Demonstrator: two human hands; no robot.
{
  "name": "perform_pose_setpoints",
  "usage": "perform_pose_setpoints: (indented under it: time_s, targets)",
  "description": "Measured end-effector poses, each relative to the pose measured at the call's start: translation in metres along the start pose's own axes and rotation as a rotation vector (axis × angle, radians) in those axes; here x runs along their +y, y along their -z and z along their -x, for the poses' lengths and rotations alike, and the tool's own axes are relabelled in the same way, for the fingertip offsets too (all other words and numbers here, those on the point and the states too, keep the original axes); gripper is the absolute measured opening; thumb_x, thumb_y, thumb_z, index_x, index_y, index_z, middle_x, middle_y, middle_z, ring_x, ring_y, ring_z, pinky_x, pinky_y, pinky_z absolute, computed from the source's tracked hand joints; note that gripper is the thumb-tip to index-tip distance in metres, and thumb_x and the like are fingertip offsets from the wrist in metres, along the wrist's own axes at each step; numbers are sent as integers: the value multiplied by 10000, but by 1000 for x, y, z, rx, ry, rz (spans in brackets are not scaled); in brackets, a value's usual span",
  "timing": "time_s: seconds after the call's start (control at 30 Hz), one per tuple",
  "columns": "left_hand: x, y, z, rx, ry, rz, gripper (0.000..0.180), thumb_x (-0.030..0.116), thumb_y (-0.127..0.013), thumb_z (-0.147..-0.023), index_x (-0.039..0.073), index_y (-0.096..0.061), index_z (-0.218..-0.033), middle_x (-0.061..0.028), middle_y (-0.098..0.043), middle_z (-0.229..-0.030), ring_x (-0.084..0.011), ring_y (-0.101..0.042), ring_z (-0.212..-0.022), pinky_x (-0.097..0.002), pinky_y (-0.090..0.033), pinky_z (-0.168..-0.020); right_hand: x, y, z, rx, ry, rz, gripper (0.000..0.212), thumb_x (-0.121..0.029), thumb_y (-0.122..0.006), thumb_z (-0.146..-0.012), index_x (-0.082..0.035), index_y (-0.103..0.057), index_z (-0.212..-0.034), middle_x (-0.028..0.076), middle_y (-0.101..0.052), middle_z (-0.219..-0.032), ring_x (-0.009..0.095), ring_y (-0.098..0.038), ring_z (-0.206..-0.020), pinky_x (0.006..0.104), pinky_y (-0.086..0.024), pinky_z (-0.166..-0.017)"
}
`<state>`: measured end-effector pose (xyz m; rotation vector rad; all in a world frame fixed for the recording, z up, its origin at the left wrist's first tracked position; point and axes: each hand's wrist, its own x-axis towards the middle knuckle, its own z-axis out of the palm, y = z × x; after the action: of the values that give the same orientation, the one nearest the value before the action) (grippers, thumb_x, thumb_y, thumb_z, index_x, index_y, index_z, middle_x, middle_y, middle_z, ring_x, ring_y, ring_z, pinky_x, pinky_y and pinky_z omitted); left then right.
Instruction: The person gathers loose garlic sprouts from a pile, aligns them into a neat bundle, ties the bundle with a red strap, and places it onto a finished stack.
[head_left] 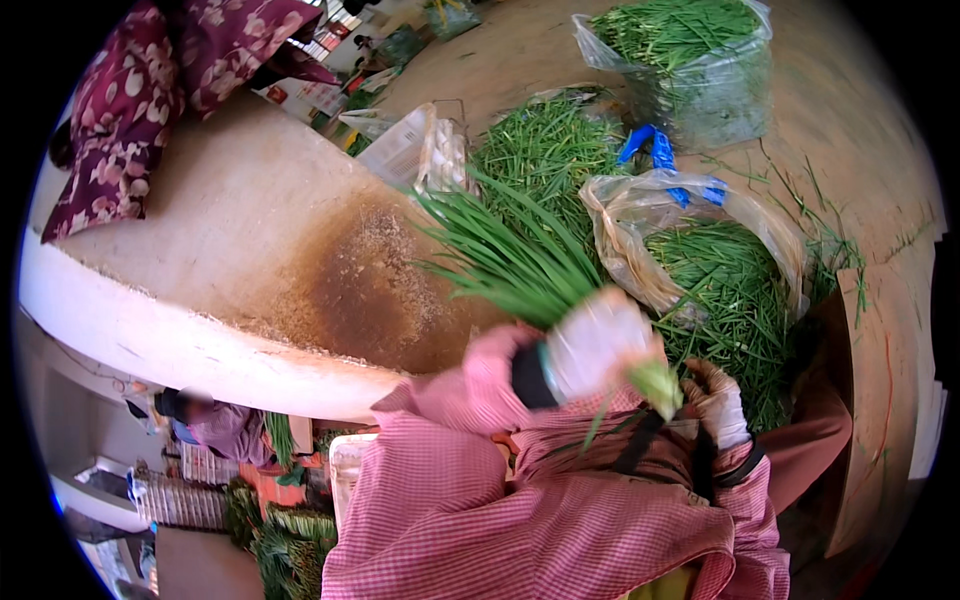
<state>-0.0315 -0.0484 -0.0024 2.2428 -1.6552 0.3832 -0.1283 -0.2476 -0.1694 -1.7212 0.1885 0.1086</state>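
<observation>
My left hand (600,345), in a white glove, is closed round a bunch of chives (525,255). The long green leaves fan out to the upper left, and the pale stalk ends (657,388) stick out below the hand toward my right hand. The hand and stalk ends are a little blurred. Close beside those ends is my right hand (718,402), in a stained white glove with its fingers curled in. Whatever its fingers may hold is hidden. Beyond it, loose chives (725,270) lie in and around an opened clear plastic bag (625,235).
A heap of chives (548,145) lies past the bunch, near a white crate (410,145). Another filled plastic bag (715,110) stands farther off. A low pale wall (230,350) runs along my left, a wooden board (865,400) on my right. Another person (225,430) sits beyond the wall.
</observation>
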Motion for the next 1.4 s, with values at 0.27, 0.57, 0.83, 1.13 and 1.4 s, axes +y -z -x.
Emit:
perform_pose_setpoints:
  time_s: [0.27,0.57,0.83,1.13,1.4]
  targets:
    - [36,-124,72,-638,48,-349,95,199,-516,-703,184,-593,-650,24,-563,-661,-149,-558,-701,-301,-384,-726,-16,-31,36,-443,129,550,351,-355,-638,-765,-19,-608,-862,174,-620,-749,357,-584,-706,413,-454,-645]
    - [11,-104,61,-631,142,51,118,192,-540,-703,157,-653,-715,-34,-625,-676,-214,-607,-707,-356,-418,-682,-79,1,23,-457,-267,-99,181,-140,-613,-823,-9,-612,-697,1,-536,-561,59,-434,-451,200,-315,-405]
    - [19,-150,66,-1138,29,-396,175,248,-531,-751,166,-679,-796,0,-645,-766,-207,-589,-726,-407,-412,-690,-167,-37,-12,-330,319,16,377,-94,-648,-747,-26,-554,-1105,30,-565,-644,96,-484,-499,227,-392,-451]
    - [27,-138,47,-1028,-5,-667,168,230,-530,-729,135,-662,-772,-10,-629,-728,-204,-577,-733,-374,-416,-767,-122,-176,-50,-663,590,12,195,-177,-562,-838,-9,-581,-934,39,-570,-664,108,-539,-544,237,-438,-487]
    - [23,-124,95,-372,-99,-775,163,214,-529,-710,108,-646,-750,-20,-615,-694,-201,-567,-740,-345,-419,-835,-170,-46,-41,-855,564,235,265,-160,-639,-793,-44,-598,-1028,79,-644,-887,186,-631,-796,292,-503,-711]
